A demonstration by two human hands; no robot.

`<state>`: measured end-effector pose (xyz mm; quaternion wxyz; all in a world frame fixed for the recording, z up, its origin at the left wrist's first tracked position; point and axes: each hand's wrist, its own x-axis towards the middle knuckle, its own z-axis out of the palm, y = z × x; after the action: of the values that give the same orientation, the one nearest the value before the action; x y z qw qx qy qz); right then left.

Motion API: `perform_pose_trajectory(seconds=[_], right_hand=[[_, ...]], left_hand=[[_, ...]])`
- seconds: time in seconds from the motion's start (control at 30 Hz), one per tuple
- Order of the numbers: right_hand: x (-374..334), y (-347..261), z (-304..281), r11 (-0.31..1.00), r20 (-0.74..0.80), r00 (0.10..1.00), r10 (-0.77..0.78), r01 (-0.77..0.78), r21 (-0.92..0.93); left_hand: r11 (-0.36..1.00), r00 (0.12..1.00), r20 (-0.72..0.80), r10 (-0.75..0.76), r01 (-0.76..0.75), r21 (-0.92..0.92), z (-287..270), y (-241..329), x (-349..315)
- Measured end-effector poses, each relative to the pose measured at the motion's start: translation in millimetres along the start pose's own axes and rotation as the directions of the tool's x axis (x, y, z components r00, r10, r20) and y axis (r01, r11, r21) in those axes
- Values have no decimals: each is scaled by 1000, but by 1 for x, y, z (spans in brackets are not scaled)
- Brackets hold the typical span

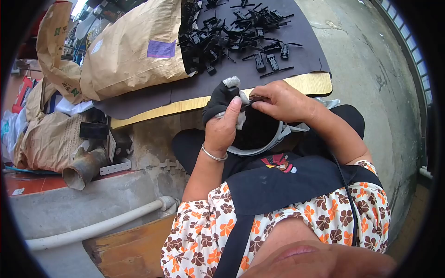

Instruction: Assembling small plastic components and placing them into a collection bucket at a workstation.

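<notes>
My left hand (221, 130) is closed at the table's near edge, its thumb pressing on a black and grey cloth piece (215, 103) that may be a glove over the fingers. Whether a small part lies inside that cloth, I cannot tell. Close against it, my right hand (283, 101) pinches a small dark slim piece (257, 98) whose kind I cannot make out. Below both hands, between my knees, stands a bucket (252, 152) with a pale rim and a dark inside. Many black plastic parts (259, 32) with thin arms lie heaped on the table beyond.
The dark-topped table (306, 51) has a pale wooden edge (309, 84). A large brown paper sack (130, 51) lies on its left, its mouth toward the black parts. Further left are another paper sack (46, 139) and a rusty metal pipe (85, 169). A white pipe (102, 227) runs low.
</notes>
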<state>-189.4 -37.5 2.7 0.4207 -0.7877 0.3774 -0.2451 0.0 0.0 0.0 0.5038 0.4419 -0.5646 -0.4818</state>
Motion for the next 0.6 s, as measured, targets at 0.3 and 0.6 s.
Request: perform_pose_trajectory(seconds=[0.3,0.6], right_hand=[[0,8,7,924,-274,938,-211,283,256],[-2,-1,4,978,-123,977,-174,186,91]], left_hand=[[993,988,123,-94,85,77,7,8,-2],[995,988,123,-95,94,18,11,4,0]])
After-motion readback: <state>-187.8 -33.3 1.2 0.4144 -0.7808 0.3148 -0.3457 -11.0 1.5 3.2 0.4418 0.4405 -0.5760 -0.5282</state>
